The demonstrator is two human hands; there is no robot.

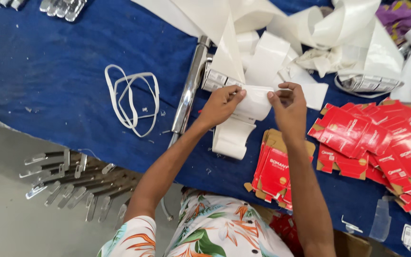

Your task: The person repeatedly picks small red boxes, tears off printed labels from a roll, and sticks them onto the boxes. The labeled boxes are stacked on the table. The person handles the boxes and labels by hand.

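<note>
On the floor at the near left lies a spread of loose chrome handles (67,183), well apart from your hands. On the blue-covered counter (48,76), the first thing you meet is a tangle of white strapping loops (132,97), then a long chrome tap body (190,85) lying end-on just left of your work.

Your left hand (220,105) pinches the left edge of the white paper strip (255,102), thumb on top and fingers curled under; that grip is closed on the strip. The strip runs from the far heap of white paper (329,33), crosses between your hands and falls toward you into a loose fold. Behind it sit small white cartons (217,78), just beside the tap body.

Your right hand (288,107) nips the strip's right edge between thumb and forefinger, closed tight. To my eye you are separating or creasing the strip here: keep both pinches close together and level, hold the paper taut, and work along one straight line so it does not skew.

To the right, a near stack of flat red cartons (274,171) lies by your right forearm, and a wider fan of them (381,138) spreads toward the right edge.
</note>
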